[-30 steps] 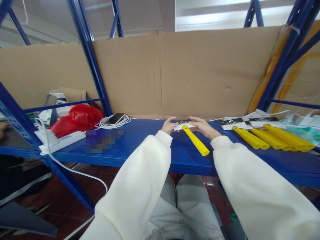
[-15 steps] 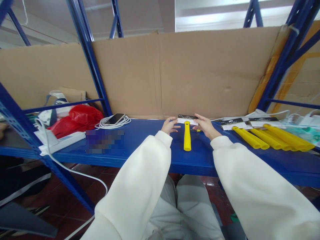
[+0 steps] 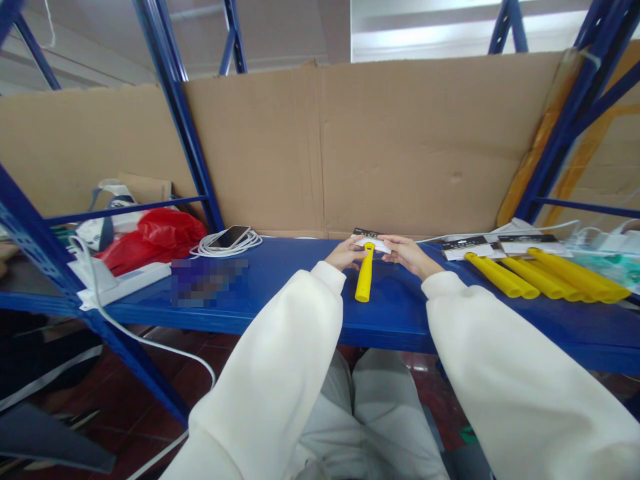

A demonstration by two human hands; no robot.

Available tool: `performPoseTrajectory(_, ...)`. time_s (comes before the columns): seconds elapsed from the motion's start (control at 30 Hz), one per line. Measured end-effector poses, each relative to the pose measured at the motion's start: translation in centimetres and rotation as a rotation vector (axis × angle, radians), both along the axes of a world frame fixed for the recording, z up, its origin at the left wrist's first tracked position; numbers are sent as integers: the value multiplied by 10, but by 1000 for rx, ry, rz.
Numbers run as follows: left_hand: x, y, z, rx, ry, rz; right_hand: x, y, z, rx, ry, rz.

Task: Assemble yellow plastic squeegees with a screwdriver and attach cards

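Note:
A tool with a yellow tubular handle (image 3: 365,275) and a black-and-white card or sleeve (image 3: 379,245) across its head is between my hands, its handle pointing toward me and slanting slightly left. My left hand (image 3: 346,254) pinches the left end of the white part. At the right end, the fingers of my right hand (image 3: 406,255) are closed on the same part. The fingers partly cover the head, so its exact kind cannot be made out. Several similar yellow-handled tools (image 3: 545,277) lie side by side to the right of my right hand.
The blue shelf (image 3: 285,287) carries a phone (image 3: 231,237) on a coiled white cable (image 3: 205,250). Farther left are a white power strip (image 3: 133,283) and a red plastic bag (image 3: 155,240). A cardboard panel (image 3: 400,147) stands along the back, between blue posts (image 3: 183,120).
Both hands have closed in on the tool's head. The handle's near end has swung left, and the head has tilted. The other tools have stayed in place.

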State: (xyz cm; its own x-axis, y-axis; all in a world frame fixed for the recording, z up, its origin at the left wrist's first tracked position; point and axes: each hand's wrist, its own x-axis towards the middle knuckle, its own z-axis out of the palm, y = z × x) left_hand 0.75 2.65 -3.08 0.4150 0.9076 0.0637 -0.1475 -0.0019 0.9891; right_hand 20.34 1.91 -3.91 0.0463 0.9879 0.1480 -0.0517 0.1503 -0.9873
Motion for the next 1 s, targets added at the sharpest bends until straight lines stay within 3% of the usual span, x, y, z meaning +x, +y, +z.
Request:
performPoseTrajectory(0.4, -2, -5, 1, 56, 117, -206, -1, 1, -2, 14, -44, 87)
performPoseTrajectory(1.0, 1, -14, 8, 29, 113, -117, 0, 9, -7, 105, -60, -79)
